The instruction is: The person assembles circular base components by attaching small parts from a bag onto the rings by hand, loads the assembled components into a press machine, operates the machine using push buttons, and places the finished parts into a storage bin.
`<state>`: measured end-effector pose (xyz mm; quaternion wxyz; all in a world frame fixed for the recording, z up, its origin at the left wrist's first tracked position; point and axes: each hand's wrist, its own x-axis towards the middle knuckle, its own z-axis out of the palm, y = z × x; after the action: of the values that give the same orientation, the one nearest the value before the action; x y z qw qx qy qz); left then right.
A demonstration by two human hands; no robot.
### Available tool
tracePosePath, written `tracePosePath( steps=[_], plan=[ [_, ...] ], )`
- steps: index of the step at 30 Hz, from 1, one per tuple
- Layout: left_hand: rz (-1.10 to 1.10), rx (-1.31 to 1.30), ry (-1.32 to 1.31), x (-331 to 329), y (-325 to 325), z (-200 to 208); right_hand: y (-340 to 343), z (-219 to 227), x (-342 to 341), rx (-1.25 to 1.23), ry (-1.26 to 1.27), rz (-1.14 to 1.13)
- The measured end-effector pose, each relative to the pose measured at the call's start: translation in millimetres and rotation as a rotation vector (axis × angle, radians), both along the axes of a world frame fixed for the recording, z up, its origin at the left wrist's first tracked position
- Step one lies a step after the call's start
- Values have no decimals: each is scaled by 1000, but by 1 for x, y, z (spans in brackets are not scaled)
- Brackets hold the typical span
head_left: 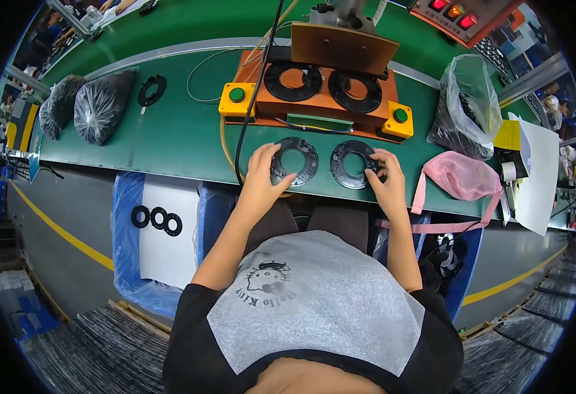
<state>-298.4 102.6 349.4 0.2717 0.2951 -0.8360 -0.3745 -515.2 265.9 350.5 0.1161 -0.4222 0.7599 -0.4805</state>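
Left hand (261, 176) grips one black ring (294, 161), right hand (385, 177) grips another ring (353, 164), both flat on the counter (170, 138).

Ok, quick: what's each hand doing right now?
Left hand: fingers on the left black ring, on the table.
Right hand: fingers on the right black ring.

1. Both bare forearms rise from the lower middle of the view, elbows bent and spread, converging forward.
2. The left hand (261, 176) lies palm down, fingers spread and curled at the tips, thumb angled inward.
3. The right hand (385, 177) is likewise palm down, fingers bent, fingertips pinching at its inner side.
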Motion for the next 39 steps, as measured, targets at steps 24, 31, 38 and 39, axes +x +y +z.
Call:
tracePosePath(
  steps=[24,31,38,39],
  plan=[
    [-49,-196,-116,-49,6,-21,13,12,16,107,168,-84],
    [-76,-35,1,-52,6,-3,15,17,17,76,221,-18],
    [-163,-5,57,-48,5,1,11,9,26,124,242,-134],
    [-161,0,55,-49,4,-2,7,6,28,123,322,-114]
  ],
)
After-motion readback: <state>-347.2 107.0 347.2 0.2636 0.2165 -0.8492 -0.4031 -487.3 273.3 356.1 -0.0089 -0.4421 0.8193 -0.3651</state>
